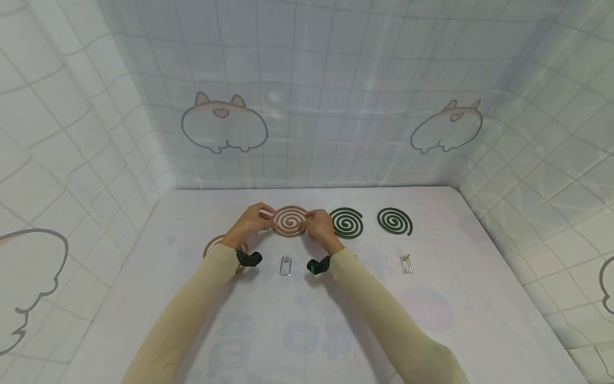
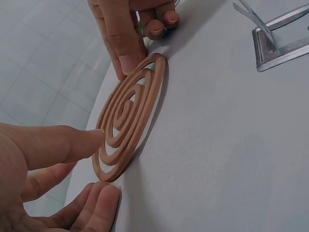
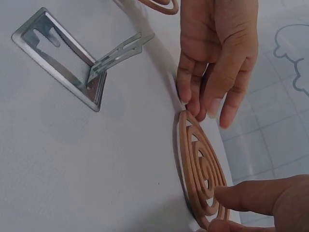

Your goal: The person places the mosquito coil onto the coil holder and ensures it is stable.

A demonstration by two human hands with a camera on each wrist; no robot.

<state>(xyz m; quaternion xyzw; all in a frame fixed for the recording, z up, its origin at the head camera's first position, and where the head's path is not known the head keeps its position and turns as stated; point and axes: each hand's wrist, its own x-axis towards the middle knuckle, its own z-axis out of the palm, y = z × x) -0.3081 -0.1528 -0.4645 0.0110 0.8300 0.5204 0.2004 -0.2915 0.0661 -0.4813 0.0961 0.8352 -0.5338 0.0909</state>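
A brown mosquito coil [image 1: 289,207] lies low at the far middle of the table, between both hands. My left hand [image 1: 253,220] pinches its left rim, thumb above and fingertips at the edge in the left wrist view. From the other side my right hand [image 1: 320,226] pinches the right rim, its thumb [image 3: 227,194] over the outer rings. A second brown coil [image 1: 208,247] lies partly hidden under my left wrist. Nearer to me, between the wrists, is a metal coil stand [image 1: 285,266] with its prong bent up.
Right of my right hand are two green mosquito coils, one close by [image 1: 346,223] and one farther right [image 1: 395,221]. Another metal stand [image 1: 406,264] lies in front of the farther one. Fabric-covered walls [image 1: 316,133] stand behind and at both sides.
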